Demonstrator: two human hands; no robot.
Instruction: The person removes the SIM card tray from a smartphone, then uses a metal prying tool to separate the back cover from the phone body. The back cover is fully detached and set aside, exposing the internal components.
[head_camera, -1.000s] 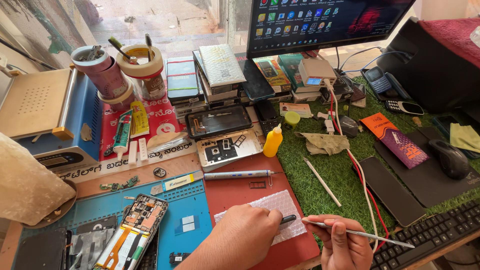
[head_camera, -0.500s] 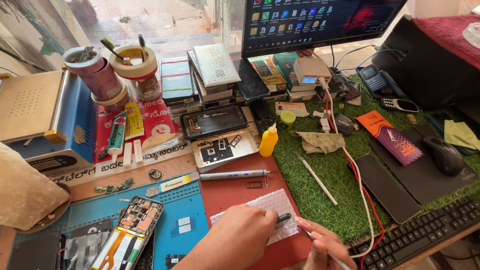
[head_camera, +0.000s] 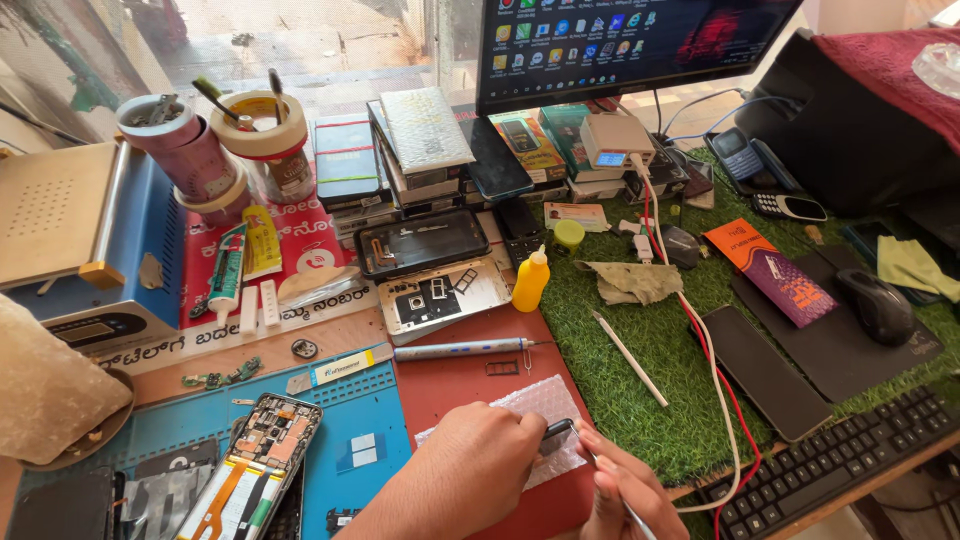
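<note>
Left hand (head_camera: 480, 465) is pinning a small dark phone part (head_camera: 556, 436) onto the bubble wrap sheet (head_camera: 545, 405), probably as padding. Right hand (head_camera: 620, 490), just beside it, is pinching thin tweezers (head_camera: 635, 518). An opened phone (head_camera: 258, 468) is sitting off to the left hand's far side.

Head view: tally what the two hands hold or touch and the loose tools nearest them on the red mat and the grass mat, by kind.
Small dark part pinched by the left hand and right hand: 1
Bubble-wrap sheet: 1
Thin metal tool in the right hand: 1
Pen-style screwdriver: 1
White stick: 1
Yellow squeeze bottle: 1
Total: 6
</note>
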